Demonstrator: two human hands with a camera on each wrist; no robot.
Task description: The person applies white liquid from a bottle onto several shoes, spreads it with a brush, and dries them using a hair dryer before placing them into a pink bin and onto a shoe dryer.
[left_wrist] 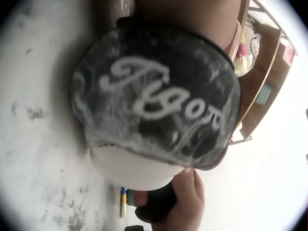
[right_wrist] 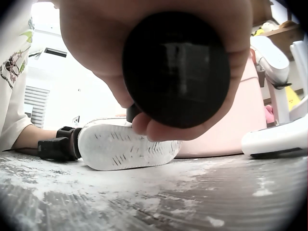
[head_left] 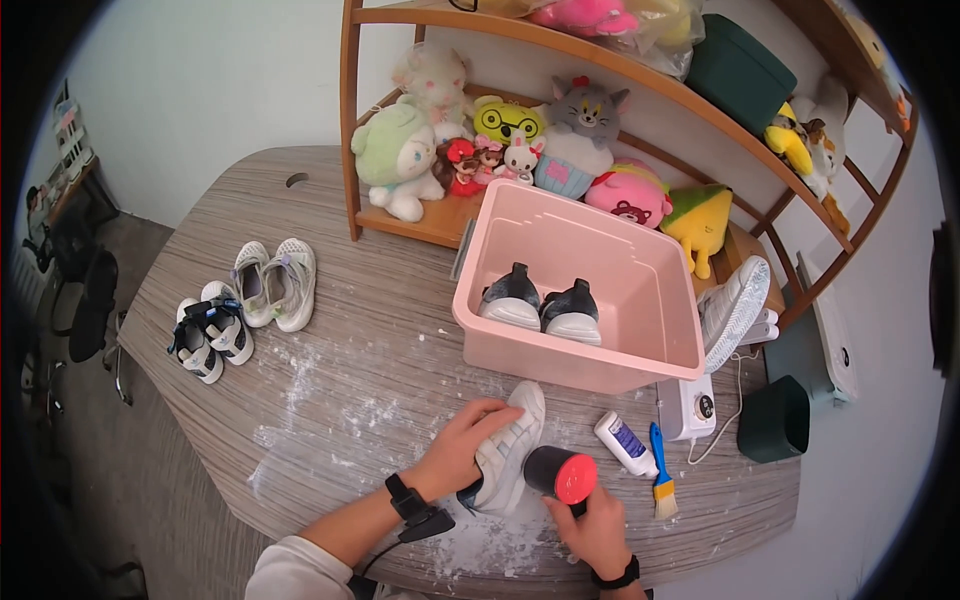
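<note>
On its side on the table lies a light sneaker (head_left: 512, 440). My left hand (head_left: 462, 452) grips its upper. The dark heel (left_wrist: 159, 96) with pale "Tigor" lettering and whitish streaks fills the left wrist view. A black handheld tool (head_left: 574, 479) with a red round end is in my right hand (head_left: 603, 530), fingers wrapped around its handle. The tool's head is right beside the sneaker's sole. In the right wrist view, the handle's round black end (right_wrist: 175, 70) covers part of the white sole (right_wrist: 130, 147).
A pink bin (head_left: 560, 362) behind holds two dark-and-white shoes (head_left: 572, 312). Right of the work are a white bottle (head_left: 625, 442), a blue-handled brush (head_left: 662, 470) and a white device (head_left: 690, 408). Two pairs of sneakers (head_left: 285, 285) stand left. White residue (head_left: 350, 410) covers the tabletop.
</note>
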